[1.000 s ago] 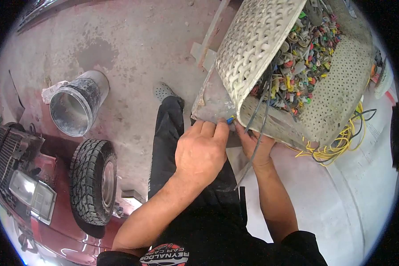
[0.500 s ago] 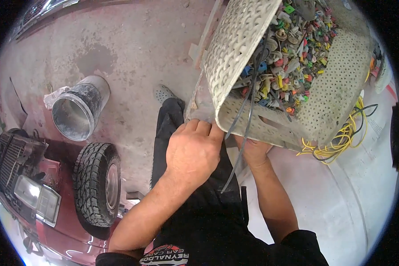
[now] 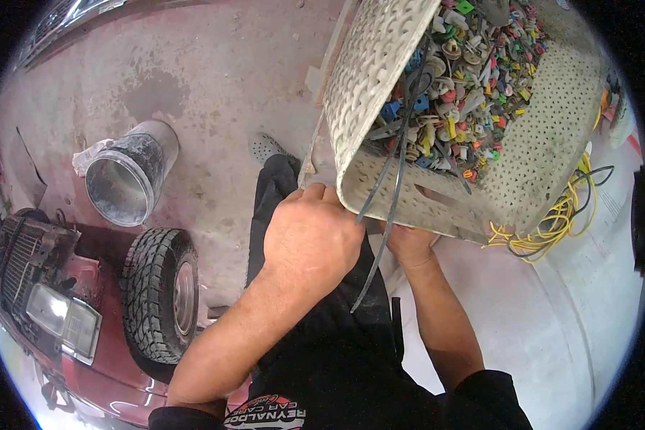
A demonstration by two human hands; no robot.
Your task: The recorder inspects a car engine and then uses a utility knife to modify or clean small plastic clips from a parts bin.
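Observation:
A cream woven-pattern plastic basket (image 3: 387, 79) stands at the upper right, tilted so that its inside faces me. Several small colourful plastic clips (image 3: 473, 100) fill it. Two dark thin strips (image 3: 388, 236) hang over its near edge. My left hand (image 3: 312, 233) is closed by the basket's near left corner, knuckles up; whatever its fingers hold is hidden. Beneath the near rim is my right hand (image 3: 408, 245), its fingers mostly covered by the basket, so its grip does not show.
Yellow and black wires (image 3: 559, 218) lie in a bundle beside the basket on a white curved panel (image 3: 523, 308). Across the floor to the left stands a dusty grey bucket (image 3: 132, 172). A red vehicle (image 3: 115, 373) with a turned-out tyre (image 3: 154, 294) occupies the lower left.
The basket's near left corner has shifted slightly left and away from me, and the hanging strips have moved with it. My left hand has turned a little, staying closed.

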